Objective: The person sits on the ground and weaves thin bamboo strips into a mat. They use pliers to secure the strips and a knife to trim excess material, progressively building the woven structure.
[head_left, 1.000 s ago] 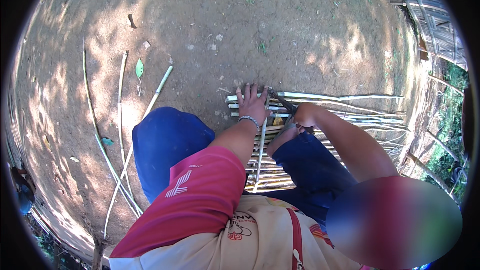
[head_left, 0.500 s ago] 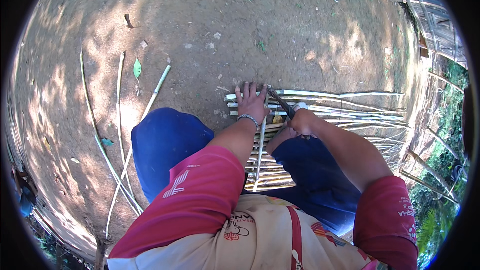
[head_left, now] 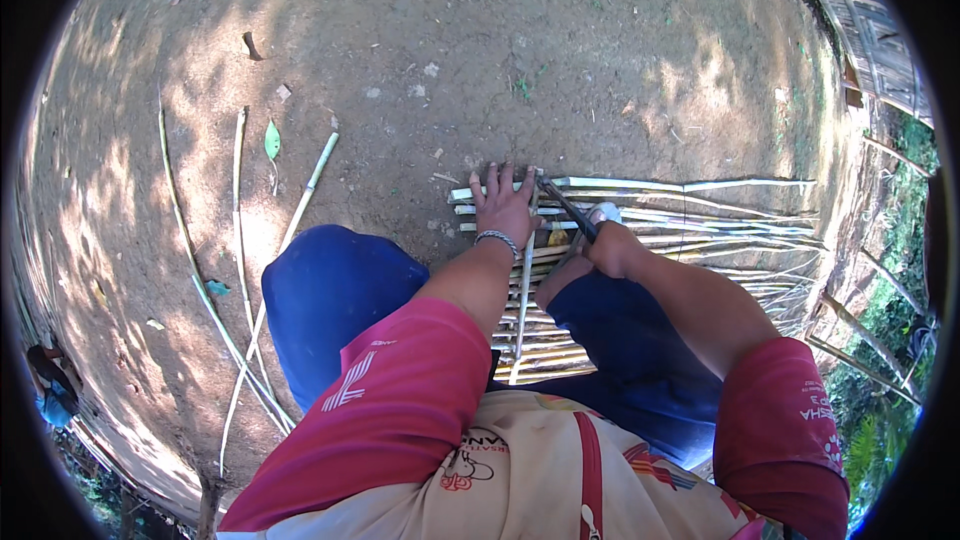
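Note:
A row of slender pale green and tan sticks [head_left: 640, 184] lies side by side on the ground, with one stick [head_left: 525, 305] laid across them. My left hand [head_left: 505, 210] presses on the left ends of the farthest sticks, fingers spread. Close by, my right hand [head_left: 614, 248] is closed round a long dark tool [head_left: 570, 208]. The tool's far tip reaches the top of the crosswise stick beside my left fingers; its exact kind is hard to make out. My right foot [head_left: 565, 275] rests among the sticks, partly hidden by the trouser leg.
Several loose sticks [head_left: 240, 200] lie crossed on the dirt at the left, near a green leaf [head_left: 272, 140]. A woven wall or panel [head_left: 860, 20] rises at the far right. Poles [head_left: 850, 315] and greenery stand beyond the right side. My bent left knee [head_left: 340, 275] is beside the row.
My right hand and the tool have shifted very slightly, the hand a little to the right. My left hand stays in place on the sticks. The view has tilted a little.

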Demonstrator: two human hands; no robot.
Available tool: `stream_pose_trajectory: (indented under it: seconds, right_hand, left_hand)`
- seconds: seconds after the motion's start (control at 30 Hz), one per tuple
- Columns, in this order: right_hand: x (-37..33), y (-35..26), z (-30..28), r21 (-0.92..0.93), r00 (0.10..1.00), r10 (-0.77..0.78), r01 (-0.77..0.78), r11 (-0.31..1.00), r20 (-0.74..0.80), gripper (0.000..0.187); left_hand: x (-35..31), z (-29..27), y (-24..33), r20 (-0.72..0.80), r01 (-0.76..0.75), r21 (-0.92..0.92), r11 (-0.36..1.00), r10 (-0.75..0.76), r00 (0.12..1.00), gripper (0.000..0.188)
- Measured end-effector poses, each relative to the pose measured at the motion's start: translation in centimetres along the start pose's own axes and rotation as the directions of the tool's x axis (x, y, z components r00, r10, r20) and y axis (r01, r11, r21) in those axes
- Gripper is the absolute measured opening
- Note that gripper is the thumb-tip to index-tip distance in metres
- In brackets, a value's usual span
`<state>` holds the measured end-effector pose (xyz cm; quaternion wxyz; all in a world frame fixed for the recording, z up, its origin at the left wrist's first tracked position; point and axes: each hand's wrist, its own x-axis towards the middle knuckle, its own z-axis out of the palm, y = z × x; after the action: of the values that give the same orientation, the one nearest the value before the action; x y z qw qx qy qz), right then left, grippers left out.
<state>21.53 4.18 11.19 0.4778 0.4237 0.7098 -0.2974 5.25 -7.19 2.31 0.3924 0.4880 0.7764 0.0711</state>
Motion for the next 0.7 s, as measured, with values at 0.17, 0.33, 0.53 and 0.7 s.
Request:
stream_pose_trajectory:
  seconds: [0.17, 0.33, 0.53, 0.7]
  right_hand:
    - [-0.1, -0.5, -0.2, -0.01, 1.0, 0.018, -0.018, 1.0, -0.021, 0.043]
    - [0.5, 0.8, 3.0, 0.089, 0.991, 0.067, -0.056, 0.994, -0.12, 0.041]
    - [-1.8, 0.6, -0.7, 0.232, 0.974, -0.091, 0.042, 0.972, 0.205, 0.035]
    - [-4.1, 2.8, -2.6, 0.324, 0.978, -0.022, -0.047, 0.945, 0.206, 0.031]
  left_hand:
    - [0.1, 0.2, -0.2, 0.01, 0.008, 0.027, 1.0, -0.008, 1.0, 0.092]
    - [0.2, 0.0, 0.4, 0.018, -0.001, 0.018, 1.0, 0.0, 1.0, 0.093]
    - [0.0, 0.1, 0.0, 0.014, 0.005, 0.023, 1.0, -0.005, 1.0, 0.093]
    - [-0.4, -0.2, 0.3, 0.008, 0.021, 0.041, 0.999, -0.022, 1.0, 0.096]
